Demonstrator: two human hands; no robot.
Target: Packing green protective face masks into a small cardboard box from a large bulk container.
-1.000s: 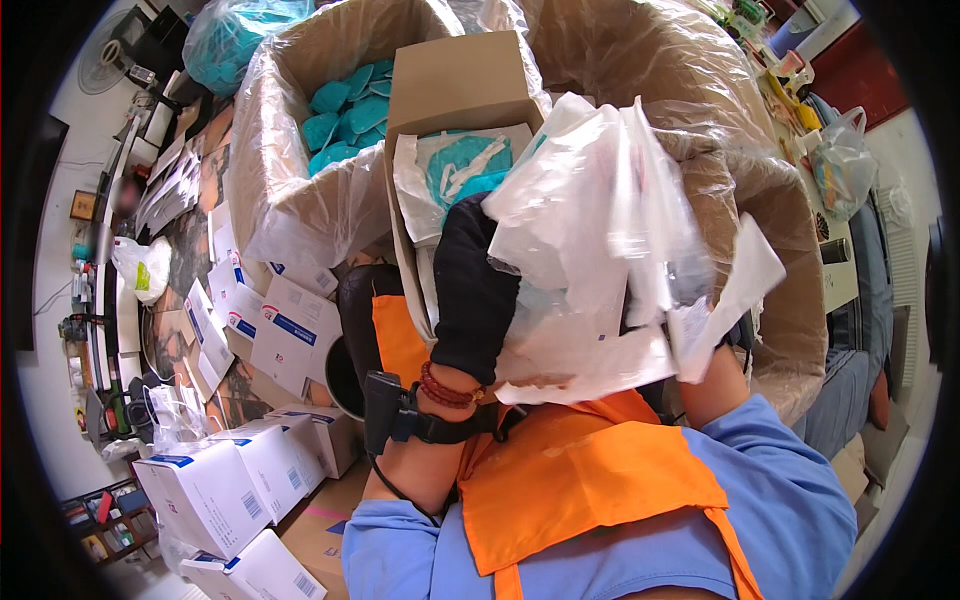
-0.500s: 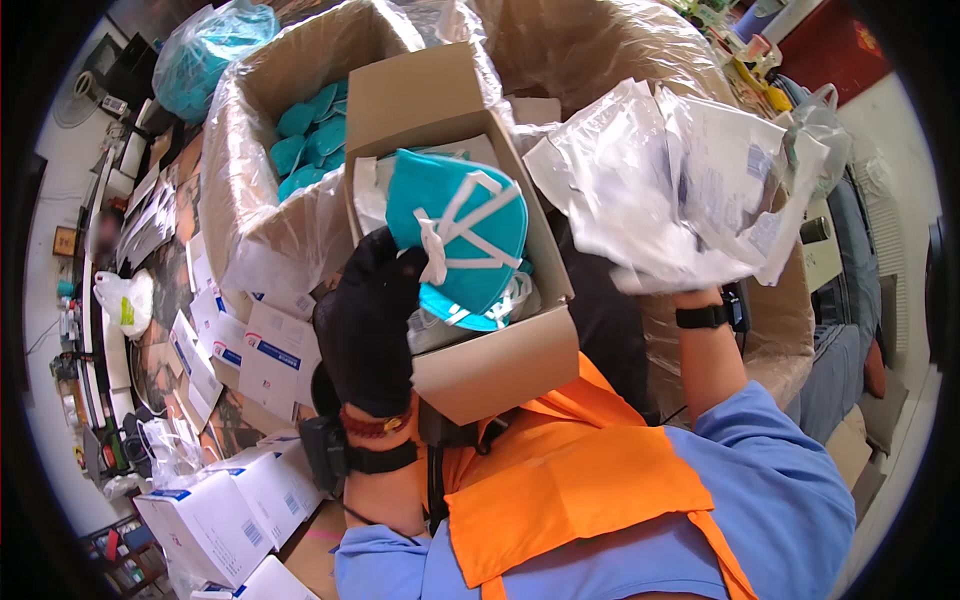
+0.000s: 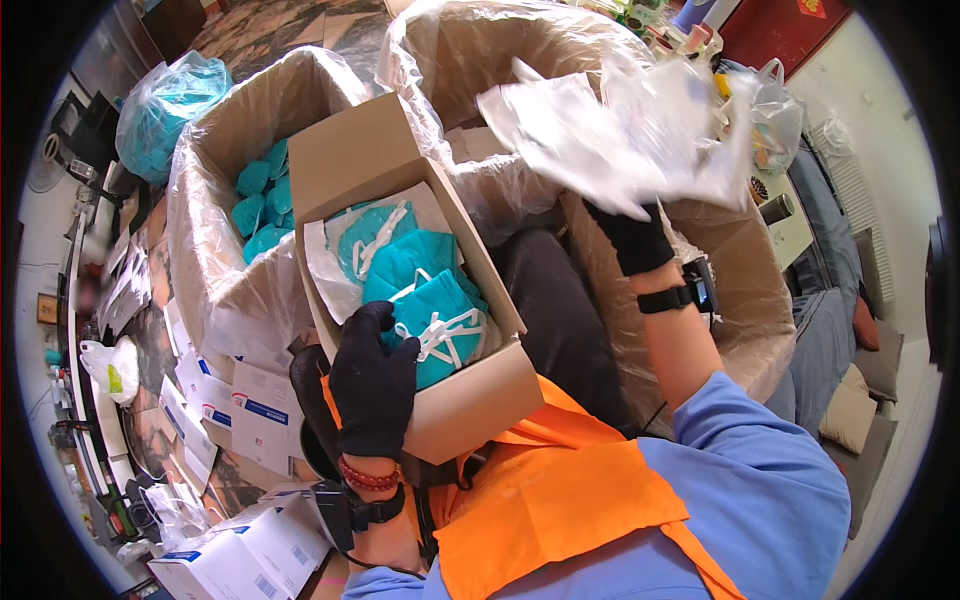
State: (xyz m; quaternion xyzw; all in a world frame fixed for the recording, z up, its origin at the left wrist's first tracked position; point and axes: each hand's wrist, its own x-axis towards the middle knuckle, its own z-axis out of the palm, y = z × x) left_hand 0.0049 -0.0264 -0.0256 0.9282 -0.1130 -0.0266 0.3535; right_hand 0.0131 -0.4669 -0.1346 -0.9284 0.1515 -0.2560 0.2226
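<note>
My gloved left hand [image 3: 374, 380] touches a teal face mask [image 3: 437, 318] in the open cardboard box [image 3: 475, 407], fingers curled; I can't tell whether they grip. My right hand [image 3: 632, 238] holds blurred white plastic packaging [image 3: 640, 135] near a plastic-lined carton [image 3: 735, 300].

Left of the carton [image 3: 475, 400], flat white boxes [image 3: 262, 410] carry blue bands with fine pale lettering and small red marks, all too small to read. Below and left of the carton, stacked white boxes [image 3: 240, 548] show blue edging on top and dark barcodes [image 3: 300, 554] on their sides. Far above and right of the carton, a red door [image 3: 765, 45] bears a sign [image 3: 811, 8] with gold marking.
</note>
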